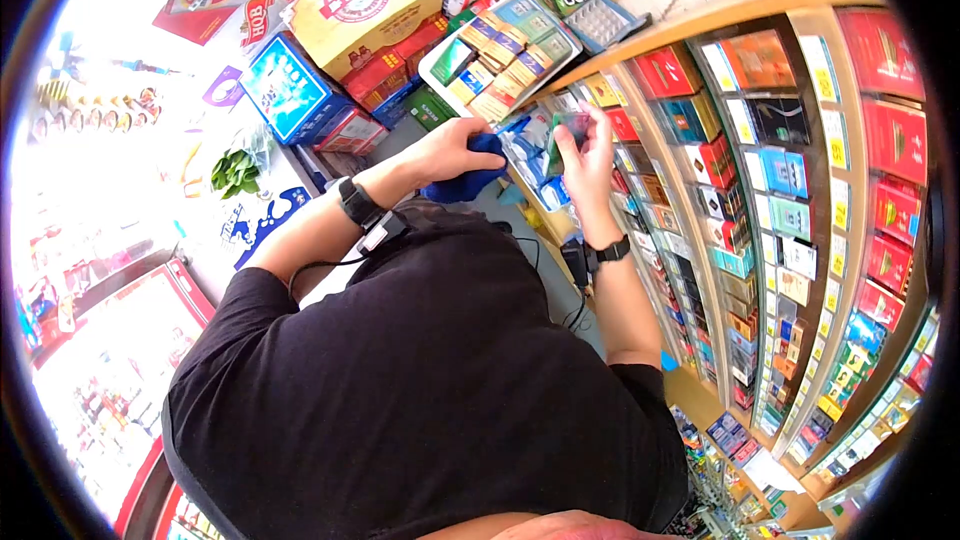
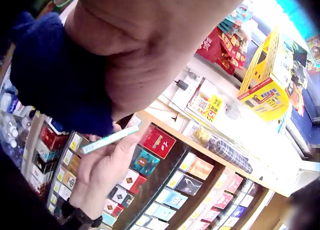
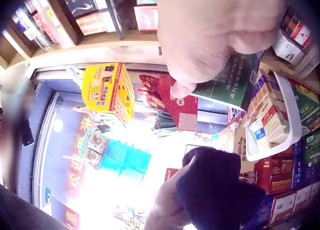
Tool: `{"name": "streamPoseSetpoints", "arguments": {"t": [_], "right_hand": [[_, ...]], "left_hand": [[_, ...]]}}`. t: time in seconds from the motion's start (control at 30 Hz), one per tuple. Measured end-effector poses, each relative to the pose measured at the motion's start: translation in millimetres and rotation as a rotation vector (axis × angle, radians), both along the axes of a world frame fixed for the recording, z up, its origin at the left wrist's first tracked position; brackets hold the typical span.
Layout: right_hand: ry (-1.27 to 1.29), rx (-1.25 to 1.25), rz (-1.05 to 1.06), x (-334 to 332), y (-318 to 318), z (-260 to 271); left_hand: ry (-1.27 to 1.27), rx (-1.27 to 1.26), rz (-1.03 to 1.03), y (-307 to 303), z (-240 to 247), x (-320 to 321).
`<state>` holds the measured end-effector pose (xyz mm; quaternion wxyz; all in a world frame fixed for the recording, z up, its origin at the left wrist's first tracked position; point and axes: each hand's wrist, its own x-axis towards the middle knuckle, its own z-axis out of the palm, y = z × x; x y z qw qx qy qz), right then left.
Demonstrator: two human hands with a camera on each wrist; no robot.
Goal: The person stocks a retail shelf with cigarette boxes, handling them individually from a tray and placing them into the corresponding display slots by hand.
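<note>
- Left hand (image 1: 452,150) grips a bunched blue cloth (image 1: 466,178); thumb lies over it, the other fingers mostly hidden by its folds, so how far they curl cannot be told.
- Right hand (image 1: 588,168) pinches a green box (image 3: 231,83) between thumb and fingers; the hand covers part of the box.
- Cloth and box are held apart, the box nearer the shelf (image 1: 700,20).
- Between and beyond the hands lie blue and white packets (image 1: 527,145), partly blocked from the head view by the hands.
- The shelf, with rows of packs, stands close on the right hand's side.
- A white tray (image 3: 296,116) of small packs sits just beyond the hands, beside the shelf edge.
- Past the left forearm, a blue carton (image 1: 288,75) and a yellow carton (image 1: 365,2) crowd the bench (image 1: 405,130).
- Leaves (image 1: 235,172) in clear plastic lie beyond that forearm.
- The right wrist view also shows a yellow display box (image 3: 106,92) near red packets (image 3: 177,102).
</note>
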<state>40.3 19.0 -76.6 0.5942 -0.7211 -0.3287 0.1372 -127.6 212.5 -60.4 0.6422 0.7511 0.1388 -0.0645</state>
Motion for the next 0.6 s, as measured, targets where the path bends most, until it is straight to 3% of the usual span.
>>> {"name": "streamPoseSetpoints", "arguments": {"t": [0.07,0.23,0.33,0.6], "right_hand": [[-0.063,-0.008,-0.005,3,29,-6],[0.107,-0.065,0.003,20,109,-39],[-0.113,-0.192,-0.030,33,159,-56],[-0.273,-0.465,0.068,34,227,-89]], "left_hand": [[0.132,-0.055,0.148,12,0,-15],[0.172,-0.073,0.317,46,-12,-48],[0.126,0.026,0.364,65,-12,-61],[0.154,0.012,0.507,84,-18,-90]]}}
